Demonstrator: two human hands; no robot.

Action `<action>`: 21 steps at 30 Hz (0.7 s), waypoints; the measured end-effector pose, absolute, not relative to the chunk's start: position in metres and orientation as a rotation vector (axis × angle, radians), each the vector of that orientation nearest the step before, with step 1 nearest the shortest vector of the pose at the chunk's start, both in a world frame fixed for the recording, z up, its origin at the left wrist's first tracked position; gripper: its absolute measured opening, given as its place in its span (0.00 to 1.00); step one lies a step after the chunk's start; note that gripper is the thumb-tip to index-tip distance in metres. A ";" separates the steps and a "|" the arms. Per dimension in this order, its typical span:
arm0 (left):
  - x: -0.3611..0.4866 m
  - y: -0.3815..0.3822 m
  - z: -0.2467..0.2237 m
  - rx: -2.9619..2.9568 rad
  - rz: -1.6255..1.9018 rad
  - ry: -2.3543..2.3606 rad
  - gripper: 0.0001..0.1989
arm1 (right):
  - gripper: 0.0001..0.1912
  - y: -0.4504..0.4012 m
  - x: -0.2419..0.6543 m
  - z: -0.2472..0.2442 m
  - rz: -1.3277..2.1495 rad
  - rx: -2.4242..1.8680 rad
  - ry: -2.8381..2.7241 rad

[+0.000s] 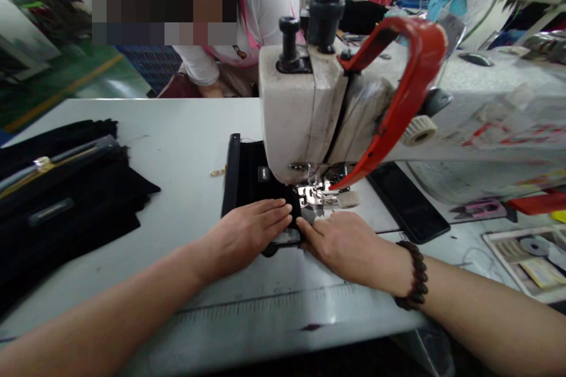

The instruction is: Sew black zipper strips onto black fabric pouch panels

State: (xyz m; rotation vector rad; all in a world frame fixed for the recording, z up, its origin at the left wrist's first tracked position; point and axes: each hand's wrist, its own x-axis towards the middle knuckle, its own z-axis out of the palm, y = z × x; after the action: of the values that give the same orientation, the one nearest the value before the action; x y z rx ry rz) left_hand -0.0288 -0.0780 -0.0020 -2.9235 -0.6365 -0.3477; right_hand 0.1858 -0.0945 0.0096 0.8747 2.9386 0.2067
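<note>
A black fabric piece (250,188) with a small label (263,174) lies on the sewing machine bed, its right edge by the metal presser foot (309,195). My left hand (247,230) rests flat on its near part, fingers straight and together, pointing at the presser foot. Just in front of the foot, my right hand (345,244) is closed at the fabric's near right edge, thumb and finger touching it; its other fingers are curled and partly hidden. The white sewing machine head (292,112) hides the fabric's far right part. A gold zipper pull (217,173) sticks out on the left.
Black fabric pieces with a zipper (88,188) lie at the left. Right of the needle area are a black phone (409,203), pink-handled snippers (480,210) and a tray (495,247) with a bobbin. A red lever (415,70) arches over the bed. Another person (265,6) sits across.
</note>
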 end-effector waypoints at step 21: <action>-0.028 -0.036 -0.011 -2.944 -0.400 -0.880 0.12 | 0.16 -0.079 0.183 0.003 0.343 1.114 2.988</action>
State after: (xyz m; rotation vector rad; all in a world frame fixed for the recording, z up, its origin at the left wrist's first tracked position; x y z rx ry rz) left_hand -0.0282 -0.0364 -0.0109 -2.9441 -0.8803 -0.4004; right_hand 0.1832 -0.0790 0.0035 1.1139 2.9883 0.3429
